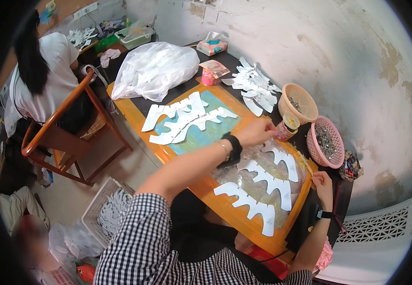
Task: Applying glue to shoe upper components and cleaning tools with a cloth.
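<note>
My left hand point(257, 132) reaches across the orange-edged board point(191, 176), beside a small pink can point(286, 129) with a yellowish rim. Its fingertips are drawn together; whatever they hold, if anything, is too small to make out. At the board's right edge my right hand point(323, 189) has its thumb and fingers pinched, by a yellowish strip point(305, 163). Between my hands lie white scalloped cut-out pieces point(268, 180) on a clear, glossy sheet. More such white pieces point(187, 124) lie on a blue-green sheet point(220, 102) at the far left of the board.
Behind the board are a white plastic bag point(156, 69), a pink tin point(210, 73), a tissue pack point(212, 45) and piled white pieces point(253, 84). Peach point(298, 99) and pink point(325, 142) baskets hold small metal parts. A person sits on a wooden chair point(68, 123) at left.
</note>
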`<state>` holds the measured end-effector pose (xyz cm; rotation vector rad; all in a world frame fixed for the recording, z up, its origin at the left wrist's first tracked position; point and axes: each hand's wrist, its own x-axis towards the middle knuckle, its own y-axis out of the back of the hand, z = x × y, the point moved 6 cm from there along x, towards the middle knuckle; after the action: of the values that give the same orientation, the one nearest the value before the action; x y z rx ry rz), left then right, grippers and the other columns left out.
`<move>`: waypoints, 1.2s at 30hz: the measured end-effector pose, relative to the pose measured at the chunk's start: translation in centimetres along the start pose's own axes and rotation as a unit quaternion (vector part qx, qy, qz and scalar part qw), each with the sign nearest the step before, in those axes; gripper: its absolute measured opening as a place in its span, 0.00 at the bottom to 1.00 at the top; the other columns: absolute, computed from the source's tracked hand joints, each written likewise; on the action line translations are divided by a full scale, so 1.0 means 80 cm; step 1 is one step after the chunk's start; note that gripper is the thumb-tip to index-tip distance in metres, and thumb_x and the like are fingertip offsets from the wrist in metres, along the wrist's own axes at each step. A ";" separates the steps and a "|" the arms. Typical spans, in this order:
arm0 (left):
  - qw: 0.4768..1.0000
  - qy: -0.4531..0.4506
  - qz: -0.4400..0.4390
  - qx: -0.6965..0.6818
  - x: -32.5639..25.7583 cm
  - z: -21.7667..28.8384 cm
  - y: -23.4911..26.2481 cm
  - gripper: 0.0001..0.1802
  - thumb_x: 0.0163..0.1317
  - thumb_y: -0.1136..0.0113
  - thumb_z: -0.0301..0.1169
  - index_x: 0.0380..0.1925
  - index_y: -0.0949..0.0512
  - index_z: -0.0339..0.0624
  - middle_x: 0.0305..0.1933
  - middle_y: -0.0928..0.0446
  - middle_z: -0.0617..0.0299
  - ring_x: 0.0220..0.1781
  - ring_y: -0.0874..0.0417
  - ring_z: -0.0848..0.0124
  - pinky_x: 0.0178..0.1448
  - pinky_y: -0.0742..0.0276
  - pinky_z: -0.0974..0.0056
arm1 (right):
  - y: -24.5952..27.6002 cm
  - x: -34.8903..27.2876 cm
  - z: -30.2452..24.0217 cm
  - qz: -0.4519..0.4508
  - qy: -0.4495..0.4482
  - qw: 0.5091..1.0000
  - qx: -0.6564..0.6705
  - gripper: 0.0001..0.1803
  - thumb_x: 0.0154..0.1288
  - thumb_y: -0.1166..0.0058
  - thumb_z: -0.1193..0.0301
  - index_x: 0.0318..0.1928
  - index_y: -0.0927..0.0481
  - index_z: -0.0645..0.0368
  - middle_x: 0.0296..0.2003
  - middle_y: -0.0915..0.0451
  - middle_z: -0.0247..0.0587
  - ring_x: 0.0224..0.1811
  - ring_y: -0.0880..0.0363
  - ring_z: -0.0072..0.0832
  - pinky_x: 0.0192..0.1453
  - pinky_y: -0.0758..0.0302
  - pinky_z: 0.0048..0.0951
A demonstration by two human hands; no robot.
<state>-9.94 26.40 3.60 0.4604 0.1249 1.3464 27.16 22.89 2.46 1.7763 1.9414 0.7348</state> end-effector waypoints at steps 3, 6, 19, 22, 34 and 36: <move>0.995 -0.066 0.031 0.068 -0.052 0.014 0.074 0.17 0.63 0.40 0.40 0.44 0.20 0.38 0.42 0.18 0.50 0.44 0.17 0.58 0.49 0.23 0.58 | -0.008 -0.016 -0.037 -0.035 -0.052 0.997 0.048 0.04 0.68 0.47 0.76 0.42 0.23 0.63 0.32 0.19 0.33 0.29 0.25 0.14 0.33 0.30 0.15; 0.942 -0.078 0.046 0.322 -0.122 0.010 0.146 0.20 0.60 0.36 0.42 0.47 0.21 0.40 0.54 0.23 0.49 0.59 0.25 0.52 0.60 0.29 0.56 | -0.007 -0.018 -0.074 -0.037 -0.016 0.998 0.051 0.05 0.69 0.47 0.76 0.42 0.23 0.63 0.31 0.19 0.33 0.30 0.25 0.14 0.32 0.30 0.15; 0.926 0.000 0.115 0.359 -0.253 -0.050 0.269 0.13 0.56 0.39 0.28 0.43 0.22 0.42 0.37 0.19 0.51 0.45 0.19 0.53 0.44 0.22 0.54 | -0.262 -0.008 -0.380 -0.314 0.205 0.917 -0.135 0.15 0.64 0.41 0.70 0.49 0.22 0.63 0.33 0.21 0.39 0.35 0.23 0.24 0.40 0.28 0.24; 0.921 -0.049 0.137 0.362 -0.244 -0.047 0.256 0.14 0.56 0.37 0.28 0.43 0.23 0.41 0.39 0.19 0.54 0.47 0.20 0.54 0.48 0.22 0.55 | -0.300 -0.005 -0.401 -0.299 0.193 0.926 -0.124 0.19 0.63 0.40 0.69 0.53 0.24 0.61 0.38 0.21 0.41 0.41 0.22 0.30 0.45 0.27 0.28; 0.867 -0.111 0.021 0.485 -0.275 -0.071 0.283 0.31 0.63 0.42 0.52 0.61 0.27 0.49 0.69 0.33 0.57 0.71 0.37 0.50 0.72 0.46 0.39 | -0.383 0.033 -0.361 -0.135 0.321 0.924 -0.157 0.16 0.57 0.46 0.80 0.48 0.24 0.57 0.41 0.25 0.48 0.47 0.24 0.49 0.48 0.26 0.41; 0.878 -0.064 0.046 0.472 -0.270 -0.084 0.301 0.31 0.63 0.41 0.52 0.62 0.27 0.50 0.69 0.34 0.56 0.71 0.37 0.49 0.72 0.46 0.39 | -0.359 0.025 -0.370 -0.127 0.293 0.926 -0.200 0.15 0.55 0.48 0.81 0.44 0.23 0.57 0.39 0.25 0.47 0.45 0.24 0.48 0.47 0.26 0.42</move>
<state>-39.14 10.96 3.15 1.3884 0.6734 1.2747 -13.67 20.25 7.64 1.1043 2.1099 1.5649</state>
